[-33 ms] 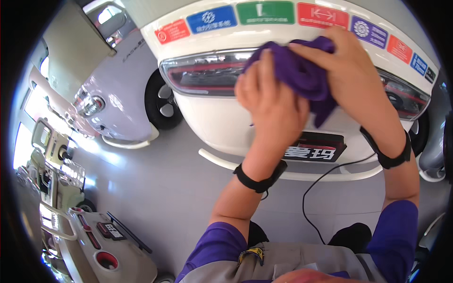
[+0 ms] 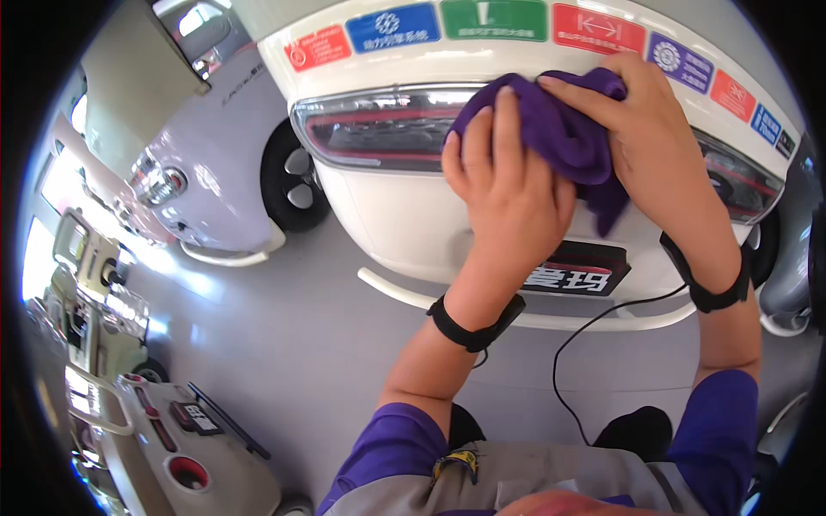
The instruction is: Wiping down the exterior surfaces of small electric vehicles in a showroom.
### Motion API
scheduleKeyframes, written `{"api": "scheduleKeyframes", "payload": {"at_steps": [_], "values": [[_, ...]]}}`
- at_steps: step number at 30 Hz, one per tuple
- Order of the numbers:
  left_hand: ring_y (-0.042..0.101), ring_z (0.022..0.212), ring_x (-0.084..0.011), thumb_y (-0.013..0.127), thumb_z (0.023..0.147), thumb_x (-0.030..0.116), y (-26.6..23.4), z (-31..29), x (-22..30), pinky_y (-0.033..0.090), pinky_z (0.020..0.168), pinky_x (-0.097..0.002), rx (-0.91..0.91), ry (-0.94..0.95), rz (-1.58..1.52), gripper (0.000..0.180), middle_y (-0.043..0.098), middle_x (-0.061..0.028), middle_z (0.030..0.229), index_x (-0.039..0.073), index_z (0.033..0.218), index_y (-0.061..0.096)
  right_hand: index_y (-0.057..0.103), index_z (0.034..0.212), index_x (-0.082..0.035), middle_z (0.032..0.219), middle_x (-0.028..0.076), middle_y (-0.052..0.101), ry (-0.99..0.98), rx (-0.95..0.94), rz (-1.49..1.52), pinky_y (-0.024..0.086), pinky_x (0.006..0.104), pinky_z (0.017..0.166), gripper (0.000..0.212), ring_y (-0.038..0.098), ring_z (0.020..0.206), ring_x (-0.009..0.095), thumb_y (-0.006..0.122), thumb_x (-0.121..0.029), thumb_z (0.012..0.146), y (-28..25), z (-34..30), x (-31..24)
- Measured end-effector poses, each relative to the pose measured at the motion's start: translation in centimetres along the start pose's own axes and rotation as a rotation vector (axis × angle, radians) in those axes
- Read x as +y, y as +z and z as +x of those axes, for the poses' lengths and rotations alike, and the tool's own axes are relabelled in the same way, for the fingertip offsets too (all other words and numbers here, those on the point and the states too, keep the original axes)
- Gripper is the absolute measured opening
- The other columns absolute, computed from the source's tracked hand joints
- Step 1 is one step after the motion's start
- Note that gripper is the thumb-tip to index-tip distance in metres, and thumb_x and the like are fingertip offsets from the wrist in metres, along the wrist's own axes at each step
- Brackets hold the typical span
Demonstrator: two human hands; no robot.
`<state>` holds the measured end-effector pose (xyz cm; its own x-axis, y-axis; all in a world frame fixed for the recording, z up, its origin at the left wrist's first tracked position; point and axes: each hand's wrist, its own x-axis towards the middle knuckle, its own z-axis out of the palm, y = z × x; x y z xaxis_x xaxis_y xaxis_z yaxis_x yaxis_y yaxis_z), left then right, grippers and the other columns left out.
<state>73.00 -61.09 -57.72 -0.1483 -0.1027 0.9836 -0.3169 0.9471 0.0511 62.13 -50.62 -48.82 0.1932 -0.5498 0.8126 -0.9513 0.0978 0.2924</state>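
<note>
A bunched purple cloth (image 2: 568, 146) lies against the rear of a cream-white small vehicle (image 2: 387, 211), over the middle of its dark, red-lined tail-light strip (image 2: 379, 129). My left hand (image 2: 516, 189) presses on the cloth's left part, its fingers bent over the fabric. From the right, my right hand (image 2: 650, 129) grips the bunched cloth, thumb along its top edge; its other fingertips are hidden. One corner of the cloth hangs down between my hands. Just below, my left hand partly covers a black plate (image 2: 589, 268) with white lettering.
Coloured stickers (image 2: 495, 19) line the panel above the light. A curved white bumper bar (image 2: 396, 288) runs below. A black cable (image 2: 559, 353) hangs from my right wristband. To the left stand a lilac vehicle (image 2: 215, 172) and a beige one (image 2: 224, 464) on the grey floor (image 2: 284, 344).
Both hands and the cloth have shifted slightly to the right along the tail-light strip. My hands keep their hold on the cloth.
</note>
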Motion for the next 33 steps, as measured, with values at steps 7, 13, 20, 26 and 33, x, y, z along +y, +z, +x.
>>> {"api": "scheduleKeyframes", "payload": {"at_steps": [7, 13, 20, 26, 33], "values": [[0.037, 0.133, -0.0406, 0.061, 0.081, 0.034, 0.5, 0.6, -3.3, 0.006, 0.107, -0.0697, 0.006, -0.098, 0.094, 0.061, 0.034, -0.0250, 0.150, 0.001, 0.131, 0.054, 0.066, 0.121, -0.018, 0.096, 0.009, 0.053, -0.020, 0.031, -0.082, 0.048, 0.0374, 0.077, 0.043, 0.056, 0.092, 0.028, 0.062, -0.016, 0.078, 3.4, 2.7, -2.8], [0.019, 0.146, -0.0441, 0.064, 0.075, 0.022, -1.7, -0.9, -1.0, 0.009, 0.106, -0.0739, -0.199, -0.180, -0.116, 0.048, 0.022, -0.0279, 0.156, -0.002, 0.117, 0.062, 0.067, 0.113, -0.014, 0.112, 0.012, 0.058, 0.000, 0.268, 0.078, 0.048, 0.0387, 0.086, 0.045, 0.058, 0.102, 0.032, 0.063, 0.006, 0.073, 2.8, -1.4, 0.3], [0.025, 0.146, -0.0365, 0.061, 0.076, 0.020, -2.0, -0.2, -3.4, 0.002, 0.106, -0.0748, -0.124, -0.238, -0.056, 0.028, 0.028, -0.0231, 0.156, 0.003, 0.098, 0.065, 0.068, 0.096, -0.009, 0.097, 0.012, 0.060, -0.033, 0.294, -0.039, 0.050, 0.0397, 0.077, 0.027, 0.060, 0.090, 0.033, 0.065, 0.002, 0.072, 4.2, 5.1, -2.4], [0.029, 0.143, -0.0432, 0.055, 0.082, 0.016, -1.1, -2.4, -9.7, 0.004, 0.105, -0.0729, 0.152, -0.299, -0.063, 0.052, 0.036, -0.0270, 0.149, 0.005, 0.133, 0.054, 0.066, 0.086, -0.004, 0.088, 0.012, 0.061, -0.037, 0.219, 0.111, 0.054, 0.0389, 0.072, 0.014, 0.062, 0.087, 0.030, 0.063, -0.010, 0.074, 10.0, 10.5, -9.5], [0.062, 0.098, -0.0304, 0.048, 0.095, 0.015, -2.7, -2.7, -9.8, 0.049, 0.084, -0.0404, 0.622, -0.856, -1.019, 0.037, 0.058, -0.0214, 0.119, -0.006, 0.125, 0.053, 0.060, 0.102, -0.009, 0.089, 0.011, 0.061, -0.122, -0.240, 0.466, 0.054, 0.0397, 0.070, 0.020, 0.064, 0.086, 0.028, 0.058, -0.017, 0.083, 8.6, 8.1, -14.0]]}}
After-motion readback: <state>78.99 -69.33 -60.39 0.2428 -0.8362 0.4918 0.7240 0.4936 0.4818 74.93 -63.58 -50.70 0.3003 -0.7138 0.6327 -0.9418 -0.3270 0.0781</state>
